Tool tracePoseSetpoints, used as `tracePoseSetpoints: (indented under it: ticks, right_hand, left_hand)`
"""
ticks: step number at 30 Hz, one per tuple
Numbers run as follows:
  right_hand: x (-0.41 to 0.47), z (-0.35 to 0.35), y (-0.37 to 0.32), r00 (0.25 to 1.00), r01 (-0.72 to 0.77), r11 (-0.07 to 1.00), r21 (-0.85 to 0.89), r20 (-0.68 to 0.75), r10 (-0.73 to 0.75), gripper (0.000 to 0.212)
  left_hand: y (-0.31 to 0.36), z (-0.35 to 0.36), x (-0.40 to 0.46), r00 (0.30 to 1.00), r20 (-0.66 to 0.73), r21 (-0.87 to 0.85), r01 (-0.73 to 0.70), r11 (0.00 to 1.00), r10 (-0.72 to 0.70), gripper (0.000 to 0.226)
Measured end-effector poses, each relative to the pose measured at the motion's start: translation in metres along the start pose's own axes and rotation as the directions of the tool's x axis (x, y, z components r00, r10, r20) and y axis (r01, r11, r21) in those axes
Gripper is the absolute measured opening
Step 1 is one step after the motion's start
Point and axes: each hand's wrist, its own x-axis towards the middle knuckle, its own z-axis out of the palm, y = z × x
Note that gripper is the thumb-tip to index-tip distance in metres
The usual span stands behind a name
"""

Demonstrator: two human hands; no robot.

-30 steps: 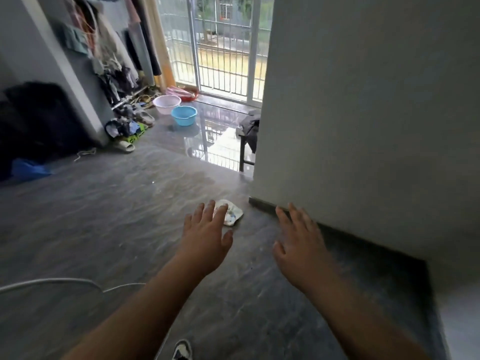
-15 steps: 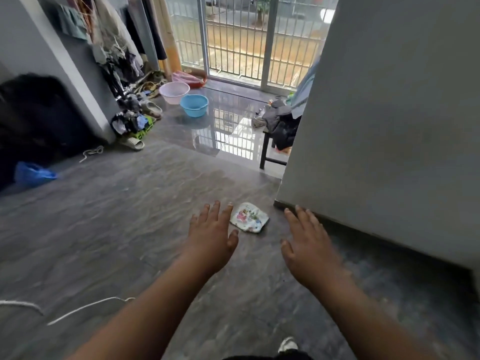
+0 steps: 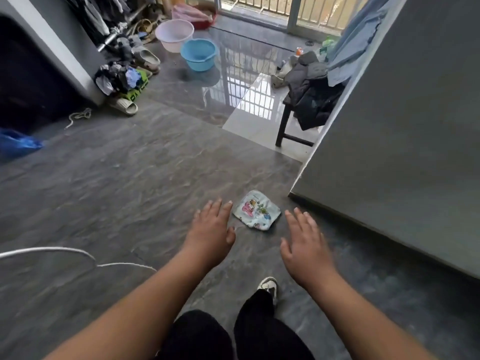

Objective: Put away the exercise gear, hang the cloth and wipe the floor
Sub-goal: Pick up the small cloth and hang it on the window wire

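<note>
A small pale cloth (image 3: 256, 210) with cartoon prints lies flat on the grey floor (image 3: 124, 183), close to the corner of a grey wall. My left hand (image 3: 211, 233) hovers just left of it, palm down, fingers spread, holding nothing. My right hand (image 3: 306, 245) hovers just right of the cloth, also palm down with fingers apart and empty. Neither hand touches the cloth. A white rope (image 3: 78, 254) curves over the floor at the left.
The grey wall (image 3: 405, 141) stands at the right. Behind its corner is a dark stool (image 3: 288, 126) piled with clothes. A blue basin (image 3: 199, 54) and a pink basin (image 3: 174, 34) sit near the balcony door. Shoes and clothes (image 3: 122, 79) lie at left. My foot (image 3: 268, 285) is below.
The view has moved forward and tilted down, so the cloth is nearer and now lies between my hands. Both hands stay open and empty. My legs have come into view.
</note>
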Motion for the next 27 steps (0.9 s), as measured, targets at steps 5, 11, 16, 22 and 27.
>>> tracePoseSetpoints:
  ticks: [5,11,16,22,27]
  right_hand:
    - [0.119,0.090,0.046,0.997,-0.050,0.999,0.016,0.064,0.048,0.065]
    - [0.269,0.316,0.136,0.988,-0.036,0.997,-0.069,0.145,0.046,0.067]
    - [0.371,0.497,0.201,0.983,0.001,0.989,-0.149,0.180,0.027,0.071]
    - [0.438,0.629,0.254,0.955,0.198,0.953,-0.229,0.265,-0.134,0.075]
    - [0.451,0.653,0.278,0.975,0.215,0.967,-0.140,0.090,-0.203,0.066]
  left_hand:
    - [-0.029,0.095,0.125,0.999,0.001,-0.018,-0.049,0.999,0.049,0.067]
    - [-0.107,0.329,0.298,0.988,0.129,0.121,-0.101,0.988,0.085,0.076]
    - [-0.163,0.507,0.408,0.946,0.216,0.233,-0.289,0.929,0.241,0.077]
    - [-0.210,0.625,0.495,0.807,0.349,0.267,-0.573,0.775,0.476,0.078]
    - [-0.230,0.644,0.518,0.736,0.224,0.251,-0.677,0.692,0.639,0.055]
